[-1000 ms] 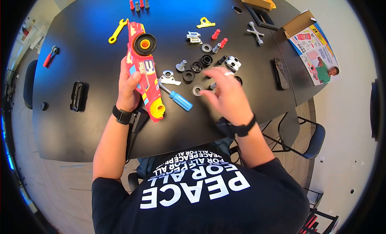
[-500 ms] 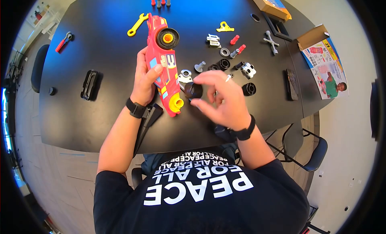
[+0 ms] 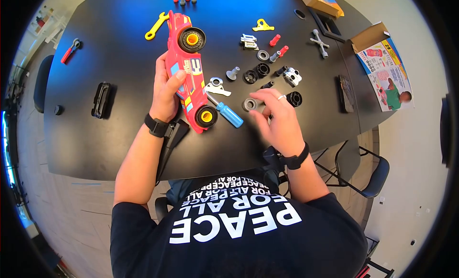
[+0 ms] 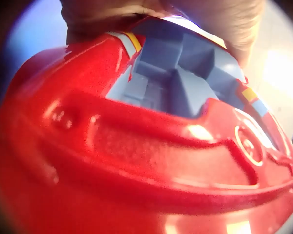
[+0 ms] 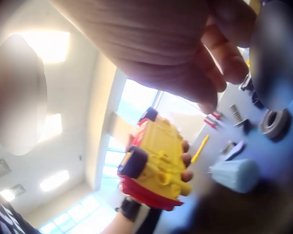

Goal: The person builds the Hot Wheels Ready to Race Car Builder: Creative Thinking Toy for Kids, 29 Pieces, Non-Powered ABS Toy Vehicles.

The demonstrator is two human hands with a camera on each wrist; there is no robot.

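Note:
My left hand (image 3: 166, 89) grips a red toy car (image 3: 192, 77), tilted on its side above the table. Its side carries a number 3 and stickers. Black wheels with yellow hubs sit at both ends, one of them a lower wheel (image 3: 206, 116). In the left wrist view the car's red body (image 4: 136, 156) and grey cabin fill the picture. My right hand (image 3: 282, 122) hovers with loosely bent fingers, nothing between them, beside a grey ring (image 3: 249, 104). A blue screwdriver (image 3: 230, 115) lies between the car and that hand, near a white bracket (image 3: 217, 87).
Several black wheel parts (image 3: 262, 69), grey and red bolts (image 3: 275, 40) and a silver engine piece (image 3: 292, 77) lie at centre right. A yellow wrench (image 3: 157, 26) rests beyond the car. An opened box (image 3: 382, 68) stands at the right; a black tray (image 3: 101, 100) lies left.
Half a second ago my right hand held a black wheel near the car's bare yellow hub. That wheel now sits on the car, and the hand has drawn back right towards the grey ring.

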